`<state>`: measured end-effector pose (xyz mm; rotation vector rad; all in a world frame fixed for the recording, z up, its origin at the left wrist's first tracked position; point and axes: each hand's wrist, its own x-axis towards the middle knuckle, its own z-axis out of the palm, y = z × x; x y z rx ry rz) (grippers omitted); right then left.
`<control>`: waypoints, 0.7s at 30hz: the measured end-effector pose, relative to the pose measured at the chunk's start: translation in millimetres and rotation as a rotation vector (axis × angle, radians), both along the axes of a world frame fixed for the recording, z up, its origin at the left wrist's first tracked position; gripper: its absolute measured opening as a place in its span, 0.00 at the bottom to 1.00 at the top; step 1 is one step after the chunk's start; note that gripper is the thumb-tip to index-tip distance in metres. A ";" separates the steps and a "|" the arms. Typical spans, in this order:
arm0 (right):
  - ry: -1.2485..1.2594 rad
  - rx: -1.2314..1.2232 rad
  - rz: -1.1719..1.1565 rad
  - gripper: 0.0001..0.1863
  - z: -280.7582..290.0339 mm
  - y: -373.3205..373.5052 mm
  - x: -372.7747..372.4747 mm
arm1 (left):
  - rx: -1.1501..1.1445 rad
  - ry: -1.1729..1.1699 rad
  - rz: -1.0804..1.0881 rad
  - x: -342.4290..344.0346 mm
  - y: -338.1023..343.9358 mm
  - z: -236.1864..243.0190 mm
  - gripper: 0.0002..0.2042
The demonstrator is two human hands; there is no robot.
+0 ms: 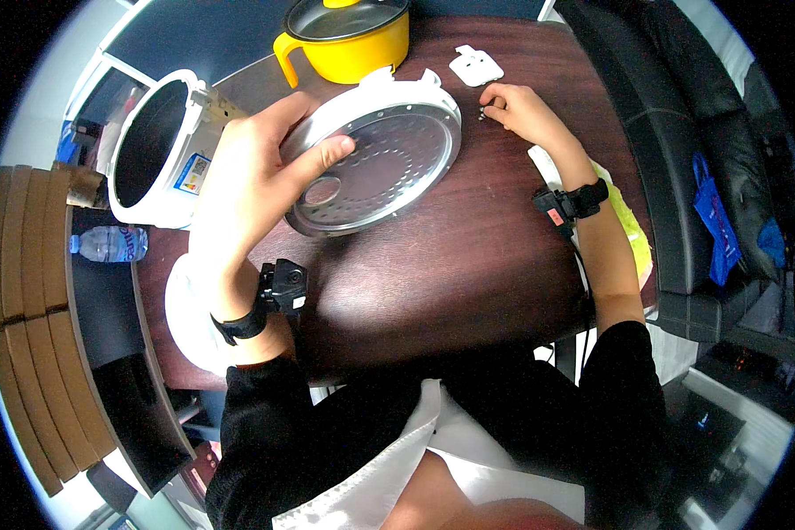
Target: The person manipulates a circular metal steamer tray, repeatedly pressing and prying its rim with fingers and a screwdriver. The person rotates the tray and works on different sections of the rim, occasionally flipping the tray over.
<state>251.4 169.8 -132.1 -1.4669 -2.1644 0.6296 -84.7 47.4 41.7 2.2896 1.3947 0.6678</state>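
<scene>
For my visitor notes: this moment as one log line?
left hand: holds round white lid with silver metal face | right hand: by tiny shiny bits, grip unclear | nearby: flat white plastic piece

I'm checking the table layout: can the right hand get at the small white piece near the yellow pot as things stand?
Probably yes: the right hand is close beside the white piece, with nothing visible between them, though tiny bits at its fingers may be occupying it.
</scene>
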 end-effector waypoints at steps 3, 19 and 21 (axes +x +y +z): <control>0.008 -0.013 0.018 0.09 -4.5 1.3 1.6 | -0.013 -0.025 0.005 3.2 0.2 -1.5 0.15; -0.033 -0.066 -0.002 0.09 1.6 3.0 1.7 | 0.013 -0.072 -0.012 4.9 1.6 -7.0 0.16; -0.006 -0.034 0.045 0.07 -0.2 3.1 1.3 | 0.025 -0.072 -0.007 4.6 1.3 -6.9 0.16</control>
